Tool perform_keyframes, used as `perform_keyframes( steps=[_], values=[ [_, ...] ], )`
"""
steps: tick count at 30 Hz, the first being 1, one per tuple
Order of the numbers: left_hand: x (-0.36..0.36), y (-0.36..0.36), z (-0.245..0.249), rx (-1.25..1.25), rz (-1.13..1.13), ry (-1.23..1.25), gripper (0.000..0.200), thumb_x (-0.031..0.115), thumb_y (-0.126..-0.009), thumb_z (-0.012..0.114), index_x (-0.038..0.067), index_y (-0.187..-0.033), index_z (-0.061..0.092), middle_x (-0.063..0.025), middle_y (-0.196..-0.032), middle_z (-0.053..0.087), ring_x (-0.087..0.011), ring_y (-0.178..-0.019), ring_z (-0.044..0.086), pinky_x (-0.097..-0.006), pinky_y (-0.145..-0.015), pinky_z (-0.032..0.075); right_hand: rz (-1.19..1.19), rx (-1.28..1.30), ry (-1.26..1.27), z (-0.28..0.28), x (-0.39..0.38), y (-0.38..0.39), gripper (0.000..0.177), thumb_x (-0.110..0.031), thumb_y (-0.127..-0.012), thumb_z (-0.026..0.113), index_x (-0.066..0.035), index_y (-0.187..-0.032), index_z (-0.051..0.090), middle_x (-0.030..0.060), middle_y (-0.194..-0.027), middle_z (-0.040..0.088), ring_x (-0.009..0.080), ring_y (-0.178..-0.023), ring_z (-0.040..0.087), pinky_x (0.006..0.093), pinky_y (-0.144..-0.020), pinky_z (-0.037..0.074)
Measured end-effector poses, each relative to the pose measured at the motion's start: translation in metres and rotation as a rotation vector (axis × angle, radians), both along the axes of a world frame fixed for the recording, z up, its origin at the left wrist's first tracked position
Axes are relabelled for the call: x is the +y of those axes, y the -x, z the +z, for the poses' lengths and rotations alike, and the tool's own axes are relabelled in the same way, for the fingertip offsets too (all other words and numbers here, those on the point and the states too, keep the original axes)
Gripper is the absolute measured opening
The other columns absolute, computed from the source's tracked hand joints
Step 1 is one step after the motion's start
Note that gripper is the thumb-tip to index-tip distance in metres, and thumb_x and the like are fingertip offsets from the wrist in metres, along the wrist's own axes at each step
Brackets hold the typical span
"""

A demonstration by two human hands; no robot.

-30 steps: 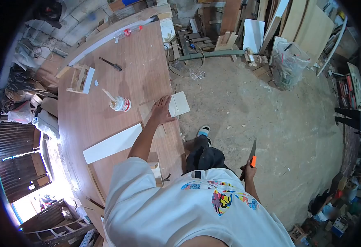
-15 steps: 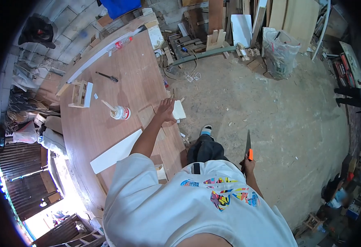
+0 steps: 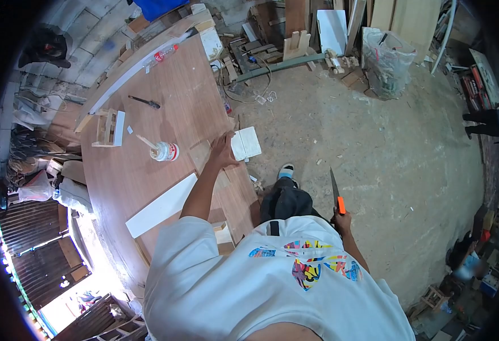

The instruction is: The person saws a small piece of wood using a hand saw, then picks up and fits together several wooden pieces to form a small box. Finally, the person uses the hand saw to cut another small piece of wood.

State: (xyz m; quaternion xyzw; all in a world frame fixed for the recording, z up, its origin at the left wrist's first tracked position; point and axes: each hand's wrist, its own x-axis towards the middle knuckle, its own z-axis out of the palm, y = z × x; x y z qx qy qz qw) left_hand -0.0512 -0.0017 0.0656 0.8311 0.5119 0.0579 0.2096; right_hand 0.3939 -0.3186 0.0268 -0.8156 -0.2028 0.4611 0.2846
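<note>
My left hand (image 3: 223, 152) is at the right edge of the wooden table (image 3: 187, 85), its fingers against a small white board (image 3: 246, 144) that juts out past the edge. My right hand (image 3: 341, 220) is closed around the handle of a saw (image 3: 336, 190) with an orange part, held over the floor with the blade pointing away from me. A long white board (image 3: 161, 206) lies on the table beside my left forearm. Farther left stand an open jar (image 3: 165, 152) with a stick in it and a small wooden frame (image 3: 110, 128).
A dark tool (image 3: 144, 102) and a plastic bottle (image 3: 166, 53) lie on the table. Wood scraps and a plastic bag (image 3: 388, 65) stand by the far wall. Another person's legs (image 3: 484, 123) show at the far right.
More of the small white board now shows beyond the table edge beside my left hand. The saw in my right hand has shifted slightly left and tilted.
</note>
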Motion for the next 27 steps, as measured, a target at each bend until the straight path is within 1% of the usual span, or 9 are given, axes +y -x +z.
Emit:
perform_keyframes(
  steps=[11,13,14,16,17,19,23,25,27],
  values=[
    [-0.015,0.013,-0.002,0.009,0.094,0.022,0.125,0.036,-0.038,0.093,0.010,-0.140,0.025,-0.0157,-0.142,0.038,-0.0338,-0.133,0.036,-0.0445,-0.112,0.028,0.052,0.003,0.090,0.011,0.007,0.007,0.031,-0.026,-0.089,0.065,0.001,-0.075,0.059,0.0080,-0.056,0.059,0.0161,-0.048,0.058,0.0309,-0.047,0.046],
    [-0.014,0.012,0.001,-0.013,0.139,0.109,0.109,0.036,-0.051,0.090,0.008,-0.138,0.030,-0.0162,-0.142,0.037,-0.0337,-0.136,0.030,-0.0464,-0.114,0.023,0.081,-0.008,0.090,0.013,0.009,0.007,0.033,-0.028,-0.089,0.065,0.001,-0.075,0.059,0.0078,-0.056,0.059,0.0160,-0.048,0.058,0.0312,-0.047,0.046],
    [-0.014,0.008,0.001,-0.017,0.144,0.109,0.109,0.036,-0.051,0.090,0.008,-0.138,0.030,-0.0162,-0.142,0.037,-0.0337,-0.136,0.030,-0.0464,-0.114,0.023,0.122,-0.046,0.109,0.014,0.010,0.008,0.034,-0.029,-0.089,0.065,0.001,-0.074,0.059,0.0077,-0.056,0.059,0.0160,-0.049,0.058,0.0312,-0.048,0.046],
    [-0.015,0.006,-0.011,-0.055,0.243,-0.044,0.072,0.028,-0.073,0.078,0.007,-0.131,0.041,-0.0143,-0.142,0.039,-0.0327,-0.134,0.035,-0.0440,-0.111,0.027,0.169,-0.088,0.129,0.019,0.012,0.011,0.035,-0.031,-0.089,0.065,0.001,-0.073,0.060,0.0077,-0.056,0.059,0.0159,-0.049,0.058,0.0313,-0.048,0.046],
    [-0.016,0.005,-0.016,-0.059,0.248,-0.044,0.072,0.028,-0.073,0.078,0.007,-0.131,0.041,-0.0143,-0.142,0.039,-0.0327,-0.134,0.035,-0.0440,-0.111,0.027,0.178,-0.088,0.123,0.022,0.013,0.012,0.036,-0.031,-0.088,0.066,0.001,-0.073,0.059,0.0076,-0.056,0.059,0.0160,-0.050,0.058,0.0314,-0.049,0.046],
    [-0.017,0.004,-0.026,-0.144,0.343,-0.080,0.037,0.018,-0.088,0.062,0.006,-0.122,0.051,-0.0185,-0.135,0.045,-0.0359,-0.130,0.037,-0.0467,-0.110,0.028,0.190,-0.090,0.118,0.023,0.014,0.013,0.036,-0.031,-0.088,0.066,0.001,-0.073,0.059,0.0076,-0.056,0.059,0.0160,-0.050,0.058,0.0315,-0.049,0.045],
    [-0.007,-0.007,-0.049,-0.321,0.493,-0.056,0.028,0.012,-0.090,0.058,0.006,-0.117,0.054,-0.0182,-0.126,0.051,-0.0355,-0.122,0.044,-0.0467,-0.105,0.032,0.214,-0.075,0.127,0.023,0.018,0.016,0.036,-0.032,-0.087,0.067,0.000,-0.073,0.059,0.0060,-0.055,0.057,0.0157,-0.050,0.057,0.0318,-0.049,0.046],
    [-0.008,-0.026,-0.037,-0.494,0.703,-0.048,0.027,0.008,-0.088,0.057,0.004,-0.115,0.055,-0.0184,-0.117,0.055,-0.0343,-0.116,0.048,-0.0451,-0.102,0.036,0.228,-0.069,0.122,0.021,0.023,0.016,0.036,-0.032,-0.087,0.067,0.000,-0.073,0.059,0.0052,-0.055,0.056,0.0154,-0.050,0.057,0.0318,-0.049,0.046],
    [-0.007,-0.034,-0.040,-0.479,0.718,-0.140,0.027,0.005,-0.087,0.056,0.004,-0.114,0.056,-0.0177,-0.117,0.054,-0.0338,-0.117,0.048,-0.0437,-0.101,0.038,0.265,-0.063,0.120,0.018,0.029,0.017,0.036,-0.031,-0.089,0.065,0.003,-0.080,0.058,0.0045,-0.063,0.056,0.0140,-0.051,0.055,0.0322,-0.044,0.044]
  ],
)
